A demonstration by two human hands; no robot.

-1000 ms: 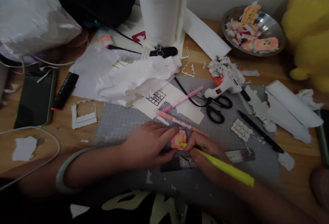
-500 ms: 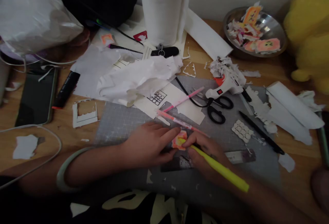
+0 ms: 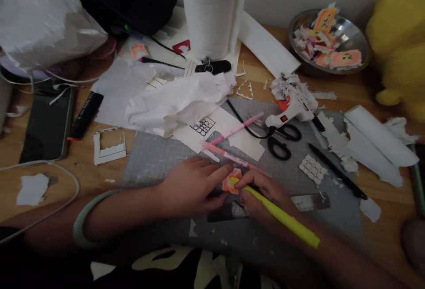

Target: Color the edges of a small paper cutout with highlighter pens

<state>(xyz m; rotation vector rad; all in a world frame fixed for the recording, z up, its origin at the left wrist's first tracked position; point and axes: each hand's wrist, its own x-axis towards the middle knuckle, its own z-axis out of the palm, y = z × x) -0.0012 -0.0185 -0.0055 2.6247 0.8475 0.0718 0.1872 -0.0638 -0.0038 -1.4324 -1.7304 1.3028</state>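
A yellow marker (image 3: pixel 285 220) is gripped in my right hand (image 3: pixel 265 194), its tip on a small paper cutout (image 3: pixel 231 181) coloured orange, pink and yellow. My left hand (image 3: pixel 194 187) pinches the cutout's left edge between thumb and index finger. Both hands rest over a grey cutting mat (image 3: pixel 159 156). Just beyond them lie an orange marker (image 3: pixel 226 152) and a pink marker (image 3: pixel 237 129), crossing at their left ends. A ruler (image 3: pixel 310 201) lies partly under my right hand. To the right is a paper piece with drawn circles (image 3: pixel 312 169).
Black-handled scissors (image 3: pixel 279 148) and a white glue gun (image 3: pixel 292 111) lie behind my right hand, near a black pen (image 3: pixel 337 170). Farther back stand a paper towel roll (image 3: pixel 210 19) and a metal bowl (image 3: pixel 357 36) with coloured cutouts. A phone (image 3: pixel 46 125) lies left.
The yellow marker and my right hand have shifted very slightly over the cutout. My left hand stays in place.
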